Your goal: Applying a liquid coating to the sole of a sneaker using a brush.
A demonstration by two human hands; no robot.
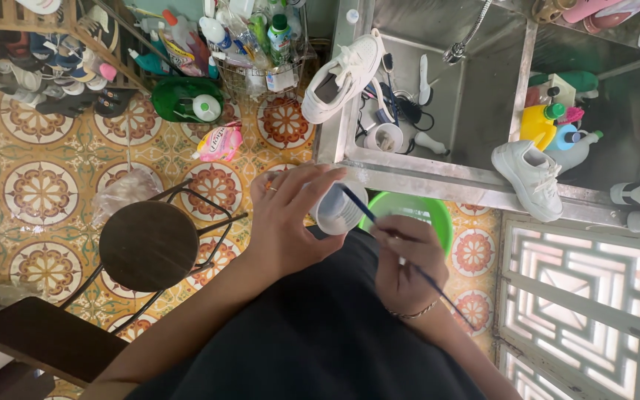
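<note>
While the steel sink [475, 96] is spreading across the top of the view, one white sneaker [344, 75] is lying tilted over its left rim and a second white sneaker [529, 176] is sitting on its front edge. Down on the patterned tile floor [38, 185], a round dark stool [150, 244] is standing to the person's left, and a green basin [427, 211] is peeking out just below the sink's edge, behind the hands. Now to the action: the left hand [287, 222] is wrapping its fingers around a small white cup [341, 209], holding it tipped on its side just in front of the body. The right hand [405, 259] is pinching a thin dark-handled brush [387, 237], and its tip is poking into the cup's mouth.
</note>
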